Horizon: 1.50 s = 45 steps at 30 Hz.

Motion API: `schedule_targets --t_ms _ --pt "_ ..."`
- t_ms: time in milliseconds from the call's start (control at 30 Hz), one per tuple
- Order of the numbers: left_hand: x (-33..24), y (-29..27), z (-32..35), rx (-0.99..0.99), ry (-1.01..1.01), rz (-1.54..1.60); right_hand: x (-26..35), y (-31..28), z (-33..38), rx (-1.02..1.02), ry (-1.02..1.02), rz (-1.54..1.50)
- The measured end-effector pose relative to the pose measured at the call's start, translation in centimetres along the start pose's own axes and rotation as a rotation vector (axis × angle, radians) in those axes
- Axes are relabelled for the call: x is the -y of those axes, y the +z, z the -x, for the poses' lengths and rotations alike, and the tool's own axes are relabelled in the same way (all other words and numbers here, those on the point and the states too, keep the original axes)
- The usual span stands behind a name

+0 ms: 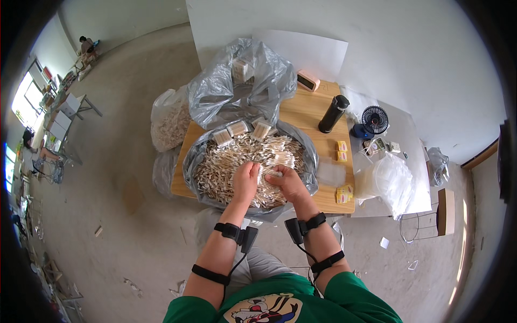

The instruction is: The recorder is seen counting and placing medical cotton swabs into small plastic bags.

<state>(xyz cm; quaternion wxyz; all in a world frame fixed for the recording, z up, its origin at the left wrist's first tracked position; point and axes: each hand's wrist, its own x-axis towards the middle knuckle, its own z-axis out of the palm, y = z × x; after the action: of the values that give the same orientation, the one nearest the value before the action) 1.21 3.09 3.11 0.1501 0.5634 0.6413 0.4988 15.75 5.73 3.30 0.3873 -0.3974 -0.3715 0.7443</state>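
Observation:
A wide heap of loose cotton swabs (218,171) fills a grey plastic bag (309,148) spread open on the wooden table. My left hand (246,180) is over the middle of the heap, its fingers curled round the left end of a small bunch of swabs. Facing it, my right hand (289,184) pinches the right side of that bunch, thumb toward the left hand. The fingertips are partly hidden among the swabs. At the heap's far edge lie several packed blocks of swabs (237,128).
Behind the heap stands a large grey bag (215,81) with another block inside. The wooden table (301,110) also bears a black bottle (333,114), a pink clock (308,81), yellow packets (343,195) and a clear plastic box (331,173). A small fan (374,119) stands further right.

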Motion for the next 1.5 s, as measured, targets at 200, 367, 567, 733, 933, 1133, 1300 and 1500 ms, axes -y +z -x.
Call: schedule_targets --t_ms 200,367,567,733,933,1133,1300,1500 --pt "0.1 0.0 0.2 -0.042 -0.053 -0.027 0.6 -0.8 -0.3 -0.033 -0.017 0.177" --pt "0.8 1.2 0.8 -0.111 -0.047 -0.081 -0.3 0.2 -1.0 -0.041 -0.106 0.272" --pt "1.0 0.7 0.7 -0.159 -0.198 0.002 -1.3 -0.2 -1.0 -0.035 -0.083 0.046" --pt "1.0 1.6 1.2 -0.135 -0.176 -0.094 -2.8 0.8 -0.7 -0.336 -0.098 0.286" --pt "1.7 1.4 1.5 -0.183 -0.16 -0.03 -4.0 1.0 -1.8 -0.463 -0.387 0.567" --pt "2.0 0.1 0.3 -0.176 -0.256 -0.051 -4.7 -1.4 -3.2 -0.475 -0.322 0.329" --pt "3.9 -0.9 -0.3 -0.166 -0.212 -0.132 -5.0 -1.8 -4.2 -0.437 -0.31 0.287" --pt "6.6 -2.3 -1.1 -0.209 -0.23 -0.188 -4.8 -2.8 -6.0 -0.563 -0.295 0.46"
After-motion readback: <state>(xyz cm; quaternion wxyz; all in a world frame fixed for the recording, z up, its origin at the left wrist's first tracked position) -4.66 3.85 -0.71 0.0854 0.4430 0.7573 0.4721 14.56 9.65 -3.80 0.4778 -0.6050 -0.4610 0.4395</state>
